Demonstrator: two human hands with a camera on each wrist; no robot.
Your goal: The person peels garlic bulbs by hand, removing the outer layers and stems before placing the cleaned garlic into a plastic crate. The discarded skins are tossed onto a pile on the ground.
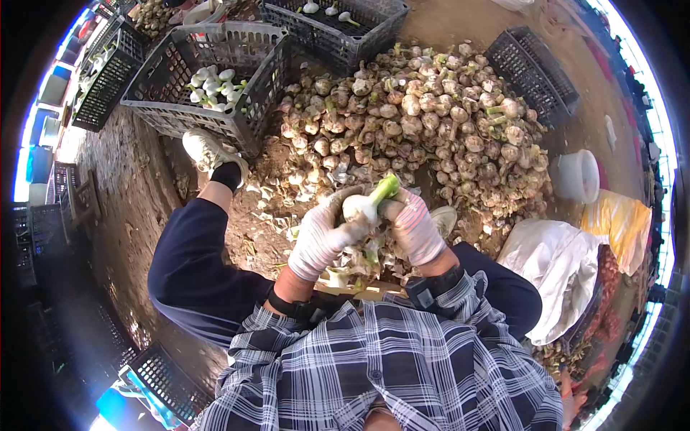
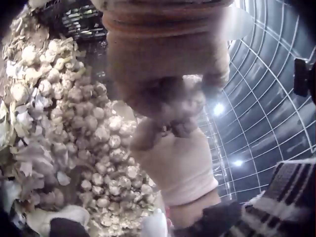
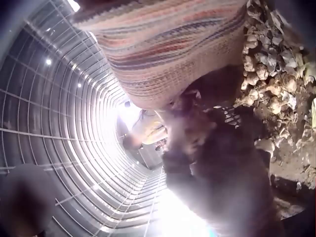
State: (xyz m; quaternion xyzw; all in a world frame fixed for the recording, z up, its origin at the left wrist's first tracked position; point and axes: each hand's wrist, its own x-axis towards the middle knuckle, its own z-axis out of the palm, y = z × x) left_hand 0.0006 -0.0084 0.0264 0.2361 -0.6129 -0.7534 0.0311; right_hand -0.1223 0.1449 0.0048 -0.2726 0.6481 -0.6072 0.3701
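Note:
In the head view a pale garlic bulb (image 1: 357, 209) with a short green stem (image 1: 387, 187) is held between both gloved hands, over the lap. My left hand (image 1: 320, 231) grips the bulb from its left side, fingers curled round it. From the other side my right hand (image 1: 415, 227) pinches it near the base of the stem. In the left wrist view the left hand (image 2: 163, 59) and the right hand (image 2: 173, 163) meet, with the bulb mostly hidden between them. The right wrist view shows the striped glove of the right hand (image 3: 173, 49) close up, its fingertips dark and blurred.
A large heap of unpeeled garlic (image 1: 431, 122) lies ahead. Beyond the left foot stands a black crate (image 1: 251, 108) with cleaned bulbs (image 1: 215, 87); another crate (image 1: 345, 44) is behind it. On the right are a white bucket (image 1: 577, 177) and a white sack (image 1: 550, 269). Peelings litter the ground.

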